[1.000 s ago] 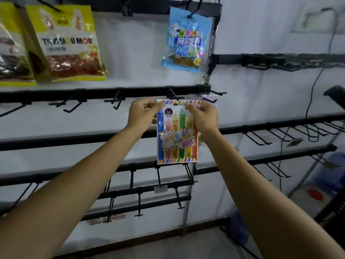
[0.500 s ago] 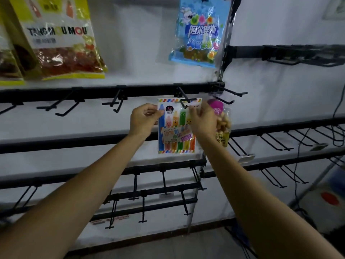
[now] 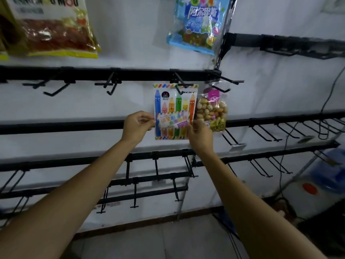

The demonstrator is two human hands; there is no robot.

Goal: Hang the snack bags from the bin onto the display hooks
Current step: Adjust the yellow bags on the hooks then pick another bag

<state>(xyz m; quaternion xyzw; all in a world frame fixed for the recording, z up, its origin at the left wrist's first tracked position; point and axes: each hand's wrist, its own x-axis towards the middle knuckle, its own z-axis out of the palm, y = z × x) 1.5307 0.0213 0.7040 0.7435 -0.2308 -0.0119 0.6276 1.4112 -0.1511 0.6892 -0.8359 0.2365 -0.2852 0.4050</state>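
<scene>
Your left hand [image 3: 137, 126] and right hand [image 3: 200, 136] pinch the flat crayon-printed snack bag's [image 3: 174, 101] lower edges; it hangs on a black wire hook [image 3: 179, 80].

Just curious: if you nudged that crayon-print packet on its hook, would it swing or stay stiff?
The crayon-print packet would probably swing, since it seems to hang from a single hook. It looks thin and flat, so likely light and bendy.

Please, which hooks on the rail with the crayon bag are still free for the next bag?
Left of the crayon bag, two hooks hang bare, below the yellow bag. Rightward it is crowded: the nut bag hangs close beside it.
</scene>
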